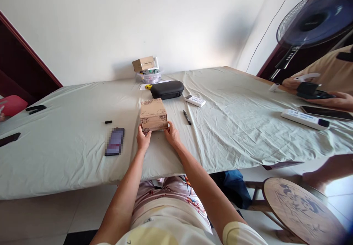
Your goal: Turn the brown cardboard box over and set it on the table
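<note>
Between my two hands is a small brown cardboard box (153,113) with dark line drawings on its top and front. My left hand (143,139) grips its lower left front corner, thumb on the front face. The lower right corner is held by my right hand (173,134). Whether the box rests on the cloth or is slightly raised I cannot tell. To its right lies a black marker pen (187,117), and a small black cap (108,121) lies to its left. A phone with a blurred screen (115,142) is left of my left hand.
Behind the box are a black hard case (167,89), a white device (195,100) and a plastic tub (150,77) topped by another cardboard box (143,64). A person at right holds a black object (313,90) near a white power strip-like bar (305,119). A wooden stool (300,208) stands below.
</note>
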The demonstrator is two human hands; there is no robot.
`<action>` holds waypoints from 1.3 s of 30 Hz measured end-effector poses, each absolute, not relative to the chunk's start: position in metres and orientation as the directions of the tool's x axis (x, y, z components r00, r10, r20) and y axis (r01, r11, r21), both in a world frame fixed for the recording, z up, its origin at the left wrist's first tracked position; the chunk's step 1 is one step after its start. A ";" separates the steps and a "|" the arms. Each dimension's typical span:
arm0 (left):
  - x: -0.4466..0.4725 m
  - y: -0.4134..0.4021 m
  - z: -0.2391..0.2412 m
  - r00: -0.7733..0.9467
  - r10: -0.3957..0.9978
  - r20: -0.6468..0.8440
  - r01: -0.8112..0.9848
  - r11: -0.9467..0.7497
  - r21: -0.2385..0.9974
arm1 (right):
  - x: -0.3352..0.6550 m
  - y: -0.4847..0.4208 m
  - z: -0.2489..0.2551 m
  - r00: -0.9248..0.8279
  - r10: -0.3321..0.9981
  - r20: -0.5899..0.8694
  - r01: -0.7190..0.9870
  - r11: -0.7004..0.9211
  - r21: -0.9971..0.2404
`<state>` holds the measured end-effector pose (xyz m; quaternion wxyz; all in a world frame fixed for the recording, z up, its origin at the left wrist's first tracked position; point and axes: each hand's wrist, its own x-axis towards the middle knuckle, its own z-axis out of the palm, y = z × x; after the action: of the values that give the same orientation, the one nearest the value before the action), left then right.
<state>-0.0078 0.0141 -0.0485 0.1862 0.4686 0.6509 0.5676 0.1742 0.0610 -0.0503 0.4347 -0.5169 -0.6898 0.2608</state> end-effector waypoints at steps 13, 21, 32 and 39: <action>-0.001 0.016 -0.058 -0.411 0.765 0.496 0.622 -0.162 0.766 | 0.170 0.047 -0.036 0.083 0.950 0.300 0.591 0.196 -0.783; 0.004 0.017 -0.062 -0.445 0.740 0.504 0.678 -0.090 0.730 | 0.171 0.048 -0.040 0.036 0.960 0.277 0.606 0.200 -0.770; -0.005 0.016 -0.064 -0.503 0.778 0.376 0.609 0.010 0.793 | 0.182 0.050 -0.034 -0.013 0.944 0.328 0.650 0.257 -0.715; -0.007 0.021 -0.066 -0.576 0.735 0.358 0.518 -0.011 0.855 | 0.184 0.041 -0.025 -0.233 0.905 0.356 0.680 0.413 -0.606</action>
<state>-0.0067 0.0208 -0.0663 0.0987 0.4499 0.6964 0.5504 0.1842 0.0411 -0.0248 0.3426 -0.5161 -0.7677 0.1642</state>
